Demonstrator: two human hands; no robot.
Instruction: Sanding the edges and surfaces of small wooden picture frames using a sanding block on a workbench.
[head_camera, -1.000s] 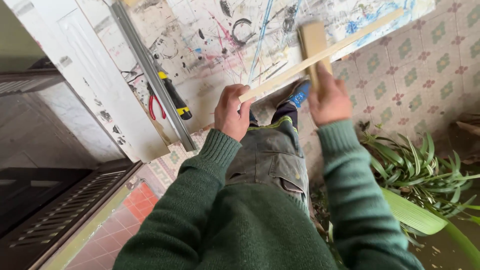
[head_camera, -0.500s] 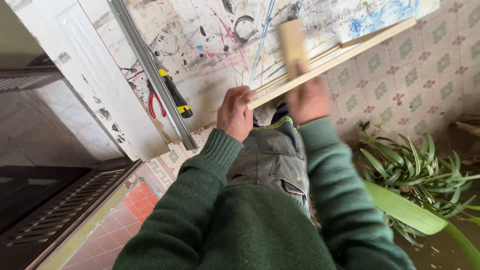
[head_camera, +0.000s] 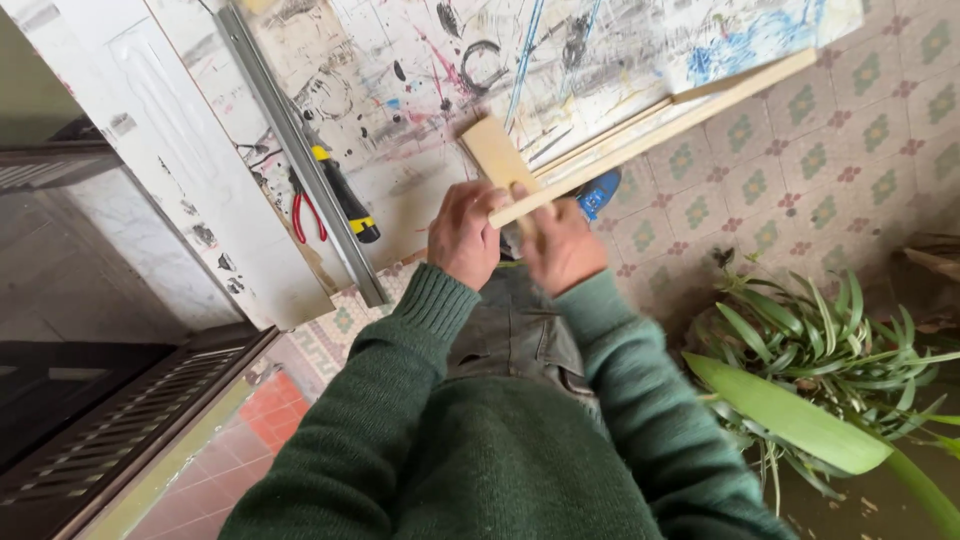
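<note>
Wooden strip (head_camera: 660, 125): long, pale, slender batten running from the hands at centre up and away to the far right, lying against the edge of the paint-marked board. Its near end sits in the left hand. A second ago the strip crossed the picture at a similar slant, and it has kept that line.

Paint-marked board (head_camera: 420, 90): large white work surface, scribbled and spattered in black, blue and pink, filling the far centre. Unchanged.

Metal rail (head_camera: 300, 150): grey bar slanting along the board's left edge. Unchanged.

Leafy plant (head_camera: 830, 360): green, strap-leaved, near right on the floor. Unchanged.

Patterned floor tiles (head_camera: 860, 150): pink with green motifs, far right.

Left hand (head_camera: 465, 232): closed around the near end of the strip, steadying it. Position much as before.

Right hand (head_camera: 560, 245): motion-blurred, closed on the lower end of the wooden block. It has dropped nearer and leftward since a second ago, when it was raised well right of the left hand.

Wooden block (head_camera: 497, 155): short flat offcut, upright, crossing the strip just beyond the hands. It has travelled left along the strip, which suggests a rubbing or sliding stroke in progress.

Yellow-and-black handled tool (head_camera: 345, 195): lying on the board beside the rail, left. Unmoved.

Red-handled pliers (head_camera: 303, 210): just left of the rail. Unmoved.
</note>
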